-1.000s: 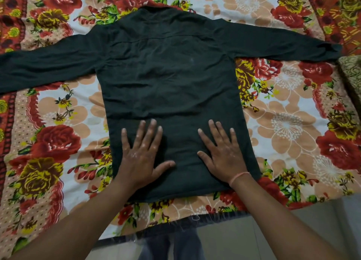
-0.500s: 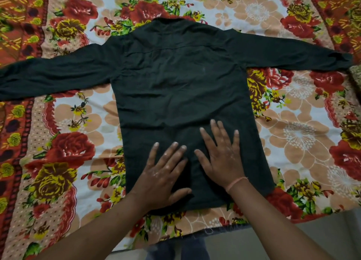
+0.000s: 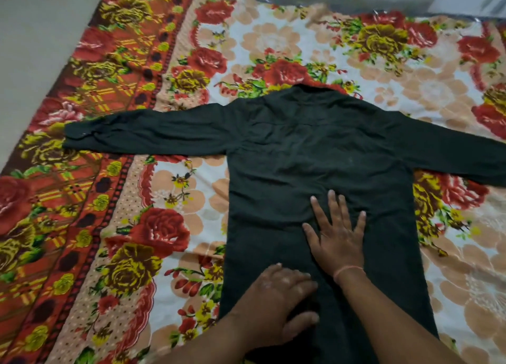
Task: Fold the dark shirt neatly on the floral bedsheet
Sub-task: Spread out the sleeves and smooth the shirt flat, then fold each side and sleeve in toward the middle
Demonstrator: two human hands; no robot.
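The dark shirt lies flat and face down on the floral bedsheet, collar away from me, both long sleeves spread straight out to the sides. My right hand presses flat on the middle of the shirt's back, fingers spread, a pink band on the wrist. My left hand rests on the lower part of the shirt, just below and left of the right hand, fingers curled down onto the cloth. Whether it pinches any cloth is hidden. The right sleeve's end runs out of view.
The bedsheet has a red and orange patterned border along the left. Pale bare floor lies beyond the sheet at the far left and along the top edge.
The view has shifted left and up the bed. My left hand has slid right and toward me on the hem area, its fingers curling. My right hand has stayed flat on the shirt's back.
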